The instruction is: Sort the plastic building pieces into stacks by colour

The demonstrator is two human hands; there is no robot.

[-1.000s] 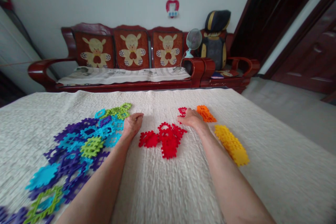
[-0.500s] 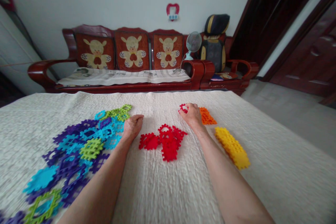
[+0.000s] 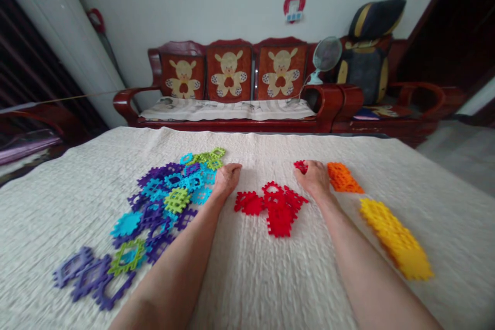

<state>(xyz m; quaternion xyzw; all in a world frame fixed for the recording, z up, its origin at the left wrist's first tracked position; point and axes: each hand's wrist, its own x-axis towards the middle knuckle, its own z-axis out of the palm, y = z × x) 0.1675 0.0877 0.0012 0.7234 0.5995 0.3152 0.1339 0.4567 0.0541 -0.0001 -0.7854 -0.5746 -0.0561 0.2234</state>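
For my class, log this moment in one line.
left hand: curled, beside light-blue pieces; right hand: at red piece, grip unclear; centre: red pile; right: orange pile, yellow pile

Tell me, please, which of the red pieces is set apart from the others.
The red piece at the right hand, partly hidden by it; the other visible red pieces lie clustered together, nearer the camera.

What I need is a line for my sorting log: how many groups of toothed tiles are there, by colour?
Central red group: 1
Orange group: 1
Yellow group: 1
Mixed purple, blue and green group: 1
Total: 4
Not counted: the partly hidden red plastic at the right hand.
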